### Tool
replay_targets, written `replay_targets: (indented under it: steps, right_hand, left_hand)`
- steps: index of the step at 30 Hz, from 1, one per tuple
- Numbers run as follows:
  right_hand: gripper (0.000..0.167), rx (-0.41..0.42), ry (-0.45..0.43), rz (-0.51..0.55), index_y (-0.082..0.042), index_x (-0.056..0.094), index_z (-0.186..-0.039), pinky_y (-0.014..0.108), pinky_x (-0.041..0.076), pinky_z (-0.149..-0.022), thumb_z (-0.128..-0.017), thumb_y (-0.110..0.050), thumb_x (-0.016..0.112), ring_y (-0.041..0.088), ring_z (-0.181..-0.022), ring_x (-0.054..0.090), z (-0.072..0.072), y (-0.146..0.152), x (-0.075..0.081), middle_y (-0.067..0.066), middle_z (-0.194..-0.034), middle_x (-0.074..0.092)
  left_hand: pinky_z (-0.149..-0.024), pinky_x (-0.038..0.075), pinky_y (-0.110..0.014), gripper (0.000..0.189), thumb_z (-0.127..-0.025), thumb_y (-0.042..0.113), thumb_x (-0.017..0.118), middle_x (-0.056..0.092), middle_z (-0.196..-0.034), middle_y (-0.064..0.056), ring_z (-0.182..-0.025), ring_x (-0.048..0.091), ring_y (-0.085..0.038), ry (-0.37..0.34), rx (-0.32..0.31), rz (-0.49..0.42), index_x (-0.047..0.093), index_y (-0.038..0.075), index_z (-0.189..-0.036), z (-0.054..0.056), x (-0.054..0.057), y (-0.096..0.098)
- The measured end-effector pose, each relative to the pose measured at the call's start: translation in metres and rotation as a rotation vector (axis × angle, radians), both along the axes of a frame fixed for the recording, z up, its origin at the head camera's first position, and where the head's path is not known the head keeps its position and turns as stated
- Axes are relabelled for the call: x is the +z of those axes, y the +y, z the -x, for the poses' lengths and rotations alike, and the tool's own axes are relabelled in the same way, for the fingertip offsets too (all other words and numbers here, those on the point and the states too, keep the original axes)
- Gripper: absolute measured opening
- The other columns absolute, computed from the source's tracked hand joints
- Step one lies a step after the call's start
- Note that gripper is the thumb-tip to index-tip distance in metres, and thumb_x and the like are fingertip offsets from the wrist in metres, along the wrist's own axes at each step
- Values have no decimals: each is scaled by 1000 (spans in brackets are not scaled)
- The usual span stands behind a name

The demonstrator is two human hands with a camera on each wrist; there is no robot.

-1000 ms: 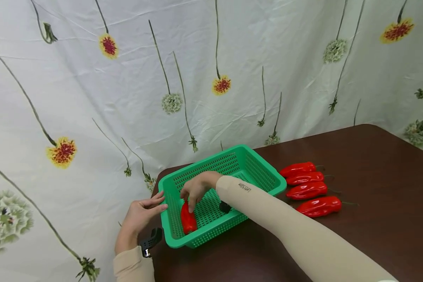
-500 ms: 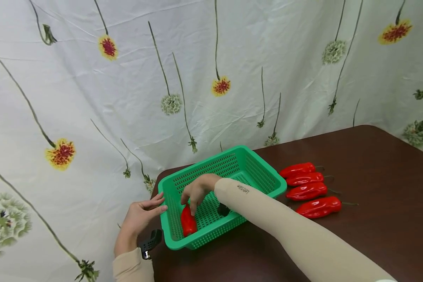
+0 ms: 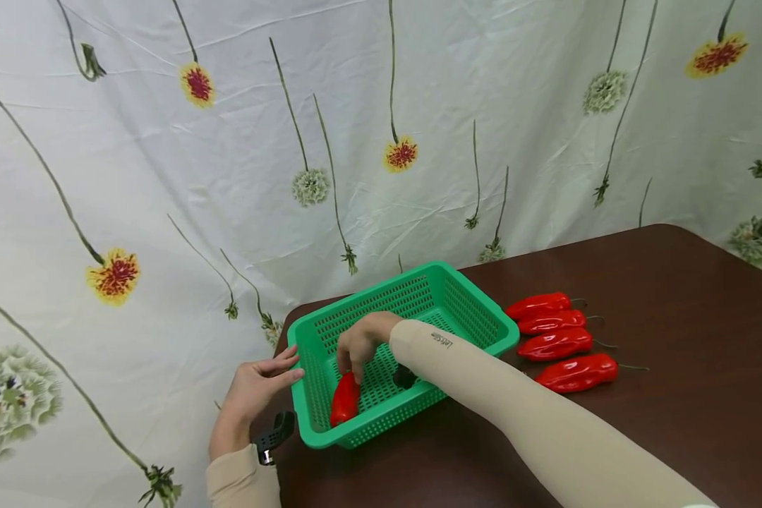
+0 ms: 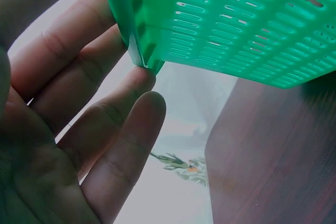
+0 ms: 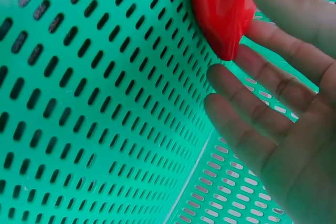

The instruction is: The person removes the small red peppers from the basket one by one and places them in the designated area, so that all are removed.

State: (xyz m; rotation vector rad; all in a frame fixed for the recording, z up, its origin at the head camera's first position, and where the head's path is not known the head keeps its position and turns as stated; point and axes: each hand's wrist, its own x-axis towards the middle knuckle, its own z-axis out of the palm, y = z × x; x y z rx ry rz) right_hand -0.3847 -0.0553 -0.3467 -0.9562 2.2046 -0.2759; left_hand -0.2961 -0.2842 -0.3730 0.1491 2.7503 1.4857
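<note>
Inside the green plastic basket (image 3: 403,403), my right hand (image 3: 359,342) pinches the tip end of a red pepper (image 3: 345,402) between thumb and fingers. The right wrist view shows this pepper (image 5: 221,11) close beside the slotted side wall, with the other fingers spread below its tip. My left hand (image 3: 249,396) is at the basket's left end, its fingertips right at the rim. Seen from the left wrist, the left hand's fingers (image 4: 97,124) are extended along the outside of the rim.
Several red peppers (image 3: 552,345) with green stems lie in a row on the dark brown table (image 3: 686,339), right of the basket. A white curtain (image 3: 241,141) with printed flowers hangs behind the table.
My right hand has shifted slightly right inside the basket, and the pinched end of the pepper has swung right with it. The left hand stays at the rim.
</note>
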Motion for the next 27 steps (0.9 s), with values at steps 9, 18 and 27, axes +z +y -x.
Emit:
replay_targets:
  steps: [9, 18, 27]
  right_hand:
    - [29, -3, -88, -5, -19, 70, -118, 32, 53, -101, -91, -9, 74, 10, -111, 57, 0, 5, 2, -5, -120, 64]
    - [28, -21, -125, 9, -14, 72, -116, 24, 55, -90, -89, -5, 74, 11, -102, 61, 2, 5, 2, -3, -112, 67]
    - [11, -48, -223, 18, -11, 73, -95, 28, 57, -92, -88, -3, 75, 10, -89, 60, 2, 7, 4, -2, -99, 69]
  left_hand:
    - [-115, 39, -50, 50, -89, 23, 78, 52, -148, -12, -150, 34, -33, -6, 5, -14, 64, -2, -131, 2, -1, 0]
    - [-113, 43, -47, 48, -90, 22, 77, 52, -148, -10, -149, 35, -34, 4, 1, -3, 65, 0, -130, 1, -1, -1]
    - [-108, 49, -38, 48, -90, 24, 76, 53, -148, -11, -148, 36, -36, 9, 2, 1, 65, 0, -130, 1, -2, -1]
